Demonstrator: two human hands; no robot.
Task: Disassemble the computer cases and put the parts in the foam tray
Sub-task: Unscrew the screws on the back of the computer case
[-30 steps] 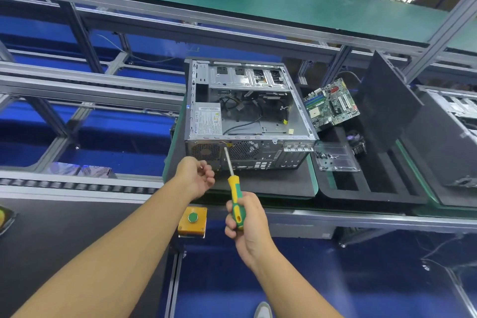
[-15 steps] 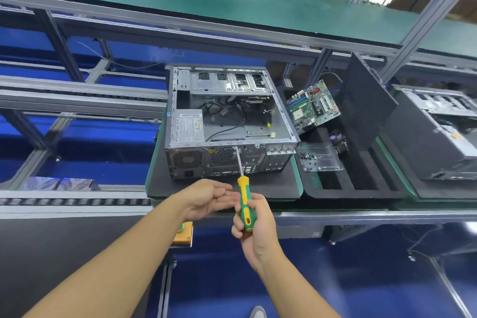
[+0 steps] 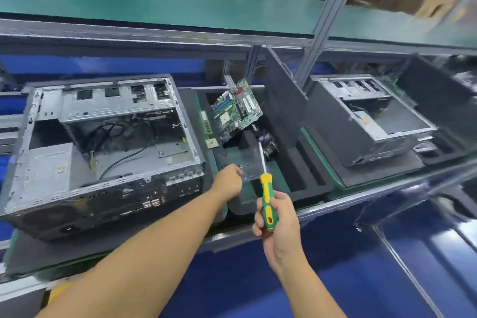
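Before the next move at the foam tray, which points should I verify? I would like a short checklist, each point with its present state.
1. Left hand is at the clear box in the foam tray: ok, it is at the box's near left edge.
2. A screw is in the left hand: cannot tell, the curled fingers hide it.
3. Screwdriver is held securely: ok, the right hand grips its handle.
4. Screwdriver tip is clear of parts in the tray: cannot tell, it points toward a dark part beyond the box.
5. Motherboard lies flat: not ok, it leans tilted at the tray's far end.
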